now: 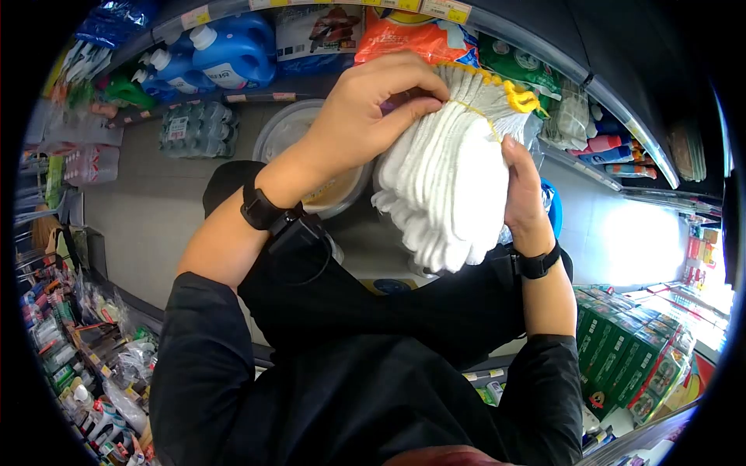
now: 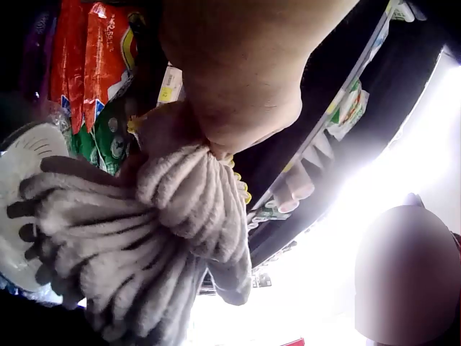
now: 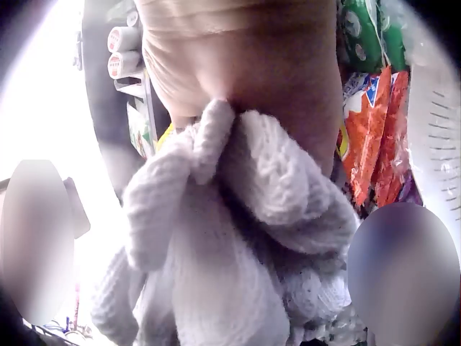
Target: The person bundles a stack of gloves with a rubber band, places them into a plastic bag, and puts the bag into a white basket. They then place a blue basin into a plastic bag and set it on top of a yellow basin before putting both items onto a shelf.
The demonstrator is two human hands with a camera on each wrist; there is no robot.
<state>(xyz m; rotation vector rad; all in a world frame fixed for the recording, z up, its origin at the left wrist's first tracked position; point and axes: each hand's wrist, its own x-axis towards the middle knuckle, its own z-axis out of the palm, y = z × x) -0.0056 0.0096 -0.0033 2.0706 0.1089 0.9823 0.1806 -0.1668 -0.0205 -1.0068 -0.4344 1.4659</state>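
A thick bundle of white knit gloves (image 1: 451,179) with yellow-edged cuffs hangs between my two hands, fingers fanned downward. My left hand (image 1: 381,109) pinches the bundle near its cuffs, thumb and index finger meeting at the top left. From the right side, my right hand (image 1: 526,190) grips it with the thumb up along the front; its other fingers are hidden behind the gloves. In the left wrist view the gloves (image 2: 130,238) spread out in layers below the left hand (image 2: 238,79). Glove fingers (image 3: 223,238) fill the right wrist view under the right hand (image 3: 245,72).
A shelf ahead holds blue detergent jugs (image 1: 233,54) and an orange bag (image 1: 396,37). On the floor stand a round clear tub (image 1: 272,128) and a pack of water bottles (image 1: 198,130). Green boxes (image 1: 629,349) are stacked at the right, crowded goods (image 1: 93,365) at the left.
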